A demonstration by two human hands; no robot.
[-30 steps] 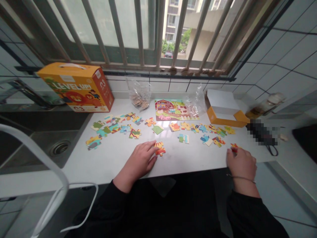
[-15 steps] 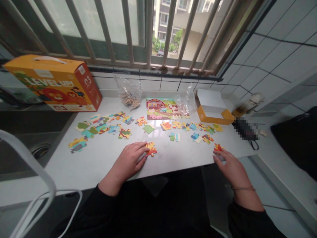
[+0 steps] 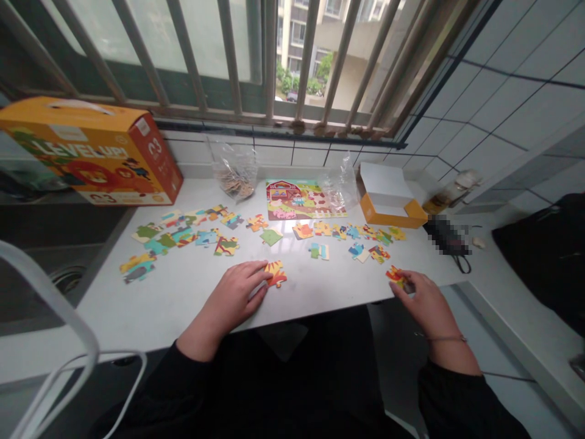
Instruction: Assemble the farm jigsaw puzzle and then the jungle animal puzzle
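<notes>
My left hand (image 3: 240,289) rests on the white counter, its fingers closed on the left edge of an orange striped puzzle piece (image 3: 275,274). Near the counter's front right edge, my right hand (image 3: 420,296) pinches a red and yellow puzzle piece (image 3: 395,277) between thumb and fingers. A green piece (image 3: 271,236) and an orange piece (image 3: 302,230) lie beyond my left hand. Several colourful pieces are spread to the left, and a row of pieces (image 3: 351,231) runs along the right. A blue and white piece (image 3: 359,252) lies left of my right hand.
An orange box (image 3: 105,160) stands back left. Along the wall are a clear bag of pieces (image 3: 236,183), a farm picture board (image 3: 297,204), another clear bag (image 3: 342,189) and an open yellow box (image 3: 393,213). A bottle (image 3: 452,192) and a white cable (image 3: 86,329) flank the counter.
The red and yellow piece has come up off the counter's edge area slightly, more of it showing in my right hand's pinch. The whole view has shifted slightly. My left hand stays at the striped piece.
</notes>
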